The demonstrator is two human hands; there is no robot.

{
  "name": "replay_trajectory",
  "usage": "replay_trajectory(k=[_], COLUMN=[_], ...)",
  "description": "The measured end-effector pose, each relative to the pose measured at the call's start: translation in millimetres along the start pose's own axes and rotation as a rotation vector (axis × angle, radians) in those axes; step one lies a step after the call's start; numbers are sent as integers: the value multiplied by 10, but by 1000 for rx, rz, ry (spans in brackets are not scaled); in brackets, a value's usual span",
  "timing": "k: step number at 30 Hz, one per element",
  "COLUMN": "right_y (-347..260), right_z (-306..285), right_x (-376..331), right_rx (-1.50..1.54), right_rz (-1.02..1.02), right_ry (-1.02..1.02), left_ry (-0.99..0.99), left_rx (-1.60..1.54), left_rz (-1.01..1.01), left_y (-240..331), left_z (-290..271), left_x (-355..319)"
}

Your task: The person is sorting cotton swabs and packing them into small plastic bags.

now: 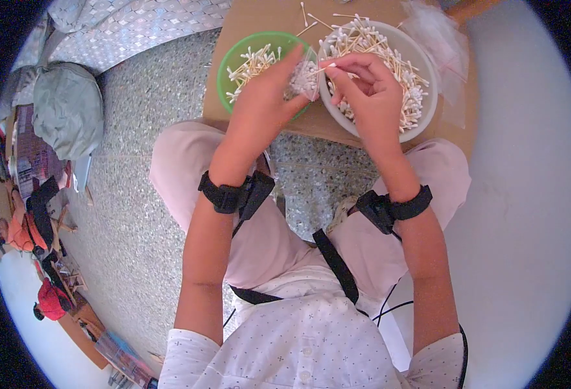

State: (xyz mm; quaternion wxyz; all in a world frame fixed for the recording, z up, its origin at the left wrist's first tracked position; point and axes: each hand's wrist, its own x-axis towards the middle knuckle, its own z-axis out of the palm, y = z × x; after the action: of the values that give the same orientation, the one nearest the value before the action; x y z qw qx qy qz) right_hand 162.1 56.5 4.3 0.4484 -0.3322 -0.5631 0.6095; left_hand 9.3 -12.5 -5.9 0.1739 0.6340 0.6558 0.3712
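Two forearms (pixel 206 253) are stretching forward: the left hand (pixel 264 94), half curled, is holding a clear, filmy plastic bag (pixel 305 79) of white-tipped swabs by the round green bowl (pixel 222 74); the right hand (pixel 371 87), thumb meeting fingertip, is pinching one thin swab (pixel 325 68) near the whitish bowl (pixel 432 94)

- We are finding passage on the left, over the open floor (pixel 146 91), and through the near gap between the left knee (pixel 181 155) and right knee (pixel 441 172).
- The left hand (pixel 262 97), clear packet (pixel 305 78) and right hand (pixel 371 97) are blocking our near approach to the green bowl (pixel 222 81) and white bowl (pixel 432 97).
- Plastic bags (pixel 438 42) are crowding our far right.
- Loose swabs (pixel 307 30) are littering the far cardboard (pixel 259 16).
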Motion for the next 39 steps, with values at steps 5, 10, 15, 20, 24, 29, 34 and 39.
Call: replay_trajectory(k=[5,10,15,20,24,29,34,39], right_y=[6,-10,-38,-2,64,108,-19,19], right_z=[21,24,57,92,74,39,52,-22], right_x=[-11,-24,-78,-116,-80,-68,-91,-69], right_rx=[-86,-189,-377,-509,-580,-712,-835,-1022], right_rz=[-48,-86,-150,-183,-290,-456,-442,-684], right_ry=[-17,11,3,-90,-145,-198,-288,-236], left_ry=[8,21,44,11,22,6,23,5], left_rx=[-7,-2,5,22,6,-6,3,29], left_rz=[-34,-26,29,1,3,-9,5,-34], left_y=[74,79,25,31,2,8,-20,16], left_z=[-25,-20,9,-8,7,17,25,21], left_x=[17,10,4,1,-4,8,-8,-19])
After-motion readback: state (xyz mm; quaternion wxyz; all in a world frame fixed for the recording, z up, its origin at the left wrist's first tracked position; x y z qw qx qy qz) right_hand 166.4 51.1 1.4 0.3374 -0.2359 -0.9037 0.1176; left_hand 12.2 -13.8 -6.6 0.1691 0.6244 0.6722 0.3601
